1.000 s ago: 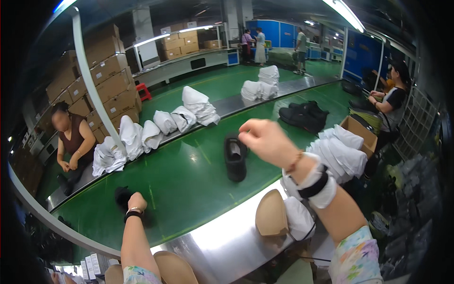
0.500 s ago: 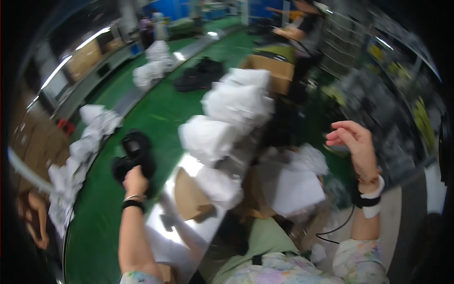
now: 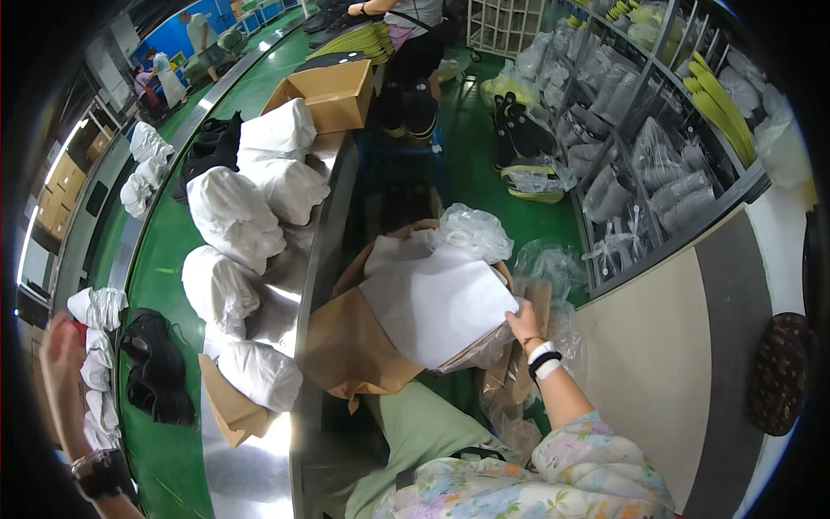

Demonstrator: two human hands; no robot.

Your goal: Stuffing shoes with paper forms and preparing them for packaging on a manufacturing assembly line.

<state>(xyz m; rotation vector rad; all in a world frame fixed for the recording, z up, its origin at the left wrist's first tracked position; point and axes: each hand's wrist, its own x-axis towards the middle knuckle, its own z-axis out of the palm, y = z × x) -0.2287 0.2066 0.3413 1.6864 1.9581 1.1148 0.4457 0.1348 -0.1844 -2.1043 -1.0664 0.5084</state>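
My right hand (image 3: 523, 324) pinches the right edge of white paper sheets (image 3: 441, 298), which lie over a round brown container at my knees. Brown paper (image 3: 359, 342) hangs over the container's left side. At the far left edge, my left hand (image 3: 65, 355) is raised, slightly blurred, fingers outstretched and nothing in it. Close by, to its right, black shoes (image 3: 156, 368) rest on the green belt (image 3: 164, 259). Several white wrapped bundles (image 3: 229, 216) line the metal ledge, the nearest bundle (image 3: 258, 374) beside a folded piece of brown card (image 3: 229, 402).
An open cardboard box (image 3: 324, 91) stands at the ledge's far end, near a seated person (image 3: 406, 43). More black shoes (image 3: 216, 147) lie farther along the belt. Crumpled clear plastic (image 3: 475, 232) touches the container. A rack (image 3: 648, 164) of bagged parts stands at the right.
The view has swung right. My left hand has let go of the black shoes, now on the belt. My right hand has come down from the air and taken the white paper's edge.
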